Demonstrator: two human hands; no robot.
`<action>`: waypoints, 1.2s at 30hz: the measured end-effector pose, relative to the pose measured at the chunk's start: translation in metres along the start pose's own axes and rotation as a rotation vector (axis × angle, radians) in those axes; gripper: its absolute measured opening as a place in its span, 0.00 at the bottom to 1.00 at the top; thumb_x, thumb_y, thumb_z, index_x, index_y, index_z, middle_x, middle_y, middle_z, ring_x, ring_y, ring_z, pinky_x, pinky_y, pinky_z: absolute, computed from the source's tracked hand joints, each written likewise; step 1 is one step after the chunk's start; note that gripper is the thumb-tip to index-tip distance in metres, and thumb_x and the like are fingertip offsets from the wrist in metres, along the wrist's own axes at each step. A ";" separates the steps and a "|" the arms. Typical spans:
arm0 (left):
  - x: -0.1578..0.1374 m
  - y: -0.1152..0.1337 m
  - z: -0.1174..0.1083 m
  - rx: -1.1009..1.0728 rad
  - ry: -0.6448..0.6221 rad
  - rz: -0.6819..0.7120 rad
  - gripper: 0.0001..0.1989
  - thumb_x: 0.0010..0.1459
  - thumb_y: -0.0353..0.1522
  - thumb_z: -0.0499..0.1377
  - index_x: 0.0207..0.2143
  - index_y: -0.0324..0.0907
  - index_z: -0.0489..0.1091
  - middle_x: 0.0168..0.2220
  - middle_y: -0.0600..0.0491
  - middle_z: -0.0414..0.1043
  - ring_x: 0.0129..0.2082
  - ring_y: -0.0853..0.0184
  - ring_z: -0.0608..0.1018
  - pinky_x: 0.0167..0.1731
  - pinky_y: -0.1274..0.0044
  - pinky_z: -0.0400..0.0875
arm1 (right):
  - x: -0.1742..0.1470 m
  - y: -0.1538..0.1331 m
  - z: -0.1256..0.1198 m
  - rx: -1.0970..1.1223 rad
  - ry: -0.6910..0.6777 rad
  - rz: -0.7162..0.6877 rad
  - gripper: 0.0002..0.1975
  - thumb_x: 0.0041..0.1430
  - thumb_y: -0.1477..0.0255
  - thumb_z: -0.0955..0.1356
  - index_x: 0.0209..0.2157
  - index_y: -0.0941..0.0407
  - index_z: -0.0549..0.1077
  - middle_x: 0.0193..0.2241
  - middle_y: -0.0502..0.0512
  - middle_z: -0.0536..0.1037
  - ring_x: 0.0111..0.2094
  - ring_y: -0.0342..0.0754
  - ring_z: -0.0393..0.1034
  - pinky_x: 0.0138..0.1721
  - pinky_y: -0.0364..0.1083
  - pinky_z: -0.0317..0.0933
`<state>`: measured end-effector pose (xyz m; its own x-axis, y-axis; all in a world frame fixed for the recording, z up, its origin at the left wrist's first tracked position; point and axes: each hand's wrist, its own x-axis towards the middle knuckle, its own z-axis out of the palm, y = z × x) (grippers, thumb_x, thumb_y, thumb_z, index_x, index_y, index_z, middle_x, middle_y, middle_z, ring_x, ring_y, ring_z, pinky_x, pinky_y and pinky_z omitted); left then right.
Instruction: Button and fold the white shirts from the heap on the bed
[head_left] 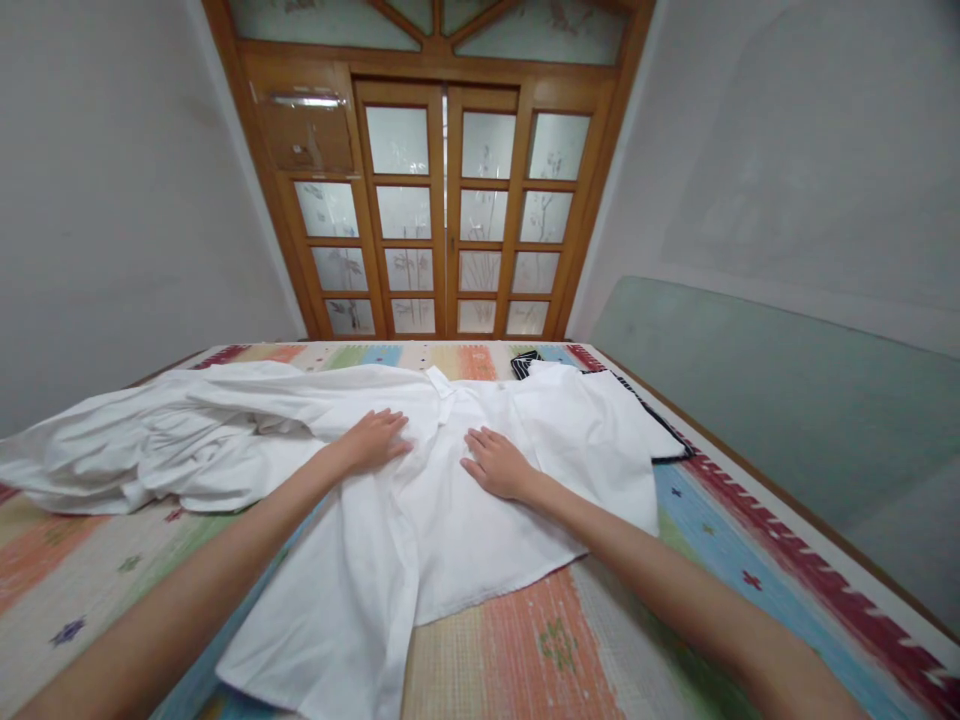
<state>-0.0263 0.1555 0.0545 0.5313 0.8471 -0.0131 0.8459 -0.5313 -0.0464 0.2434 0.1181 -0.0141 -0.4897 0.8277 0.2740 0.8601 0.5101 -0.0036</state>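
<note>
A white shirt (465,540) lies spread over the striped bed cover, its hem toward me and a bunched part (172,430) at the left. My left hand (377,440) rests palm down on the cloth left of the front opening, fingers stretched out. To the right of that opening, my right hand (495,462) lies on the fabric with its fingers spread. Neither hand grips anything. Black cloth with white stripes (525,364) shows past the shirt's far right side, mostly hidden beneath it.
The multicoloured striped cover (517,640) spreads under the shirt. A pale green headboard-like panel (757,390) runs along the right wall. Beyond the bed stand wooden doors (446,230) with glass panes, between grey walls.
</note>
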 end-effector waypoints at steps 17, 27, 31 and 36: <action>0.110 -0.019 0.015 -0.103 0.162 -0.137 0.26 0.64 0.35 0.50 0.64 0.43 0.57 0.70 0.43 0.48 0.62 0.52 0.67 0.57 0.65 0.62 | -0.041 -0.022 -0.010 0.181 0.041 0.043 0.32 0.63 0.58 0.62 0.61 0.65 0.62 0.62 0.67 0.63 0.62 0.61 0.54 0.63 0.57 0.47; 0.135 -0.032 0.041 -0.310 0.309 -0.268 0.16 0.58 0.39 0.54 0.43 0.39 0.74 0.47 0.42 0.75 0.48 0.58 0.77 0.46 0.73 0.67 | -0.072 -0.048 -0.018 0.189 -0.038 0.082 0.30 0.64 0.55 0.60 0.59 0.62 0.65 0.61 0.65 0.63 0.59 0.62 0.54 0.62 0.59 0.43; 0.126 -0.033 0.061 -0.613 0.567 -0.329 0.07 0.50 0.36 0.57 0.29 0.42 0.70 0.30 0.53 0.74 0.32 0.66 0.75 0.34 0.77 0.67 | -0.062 -0.049 -0.035 0.169 -0.089 0.058 0.27 0.61 0.54 0.63 0.52 0.60 0.69 0.55 0.65 0.68 0.54 0.61 0.58 0.57 0.60 0.49; 0.120 -0.034 0.066 -1.026 0.664 -0.335 0.08 0.38 0.33 0.59 0.20 0.44 0.60 0.16 0.62 0.58 0.19 0.72 0.63 0.21 0.81 0.57 | -0.005 -0.025 -0.059 0.238 -0.147 0.083 0.20 0.66 0.57 0.61 0.31 0.57 0.74 0.34 0.59 0.76 0.40 0.52 0.65 0.45 0.51 0.57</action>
<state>0.0056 0.2759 -0.0113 -0.0455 0.9298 0.3651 0.4322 -0.3112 0.8464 0.2331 0.0876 0.0411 -0.4491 0.8852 0.1215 0.8490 0.4652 -0.2506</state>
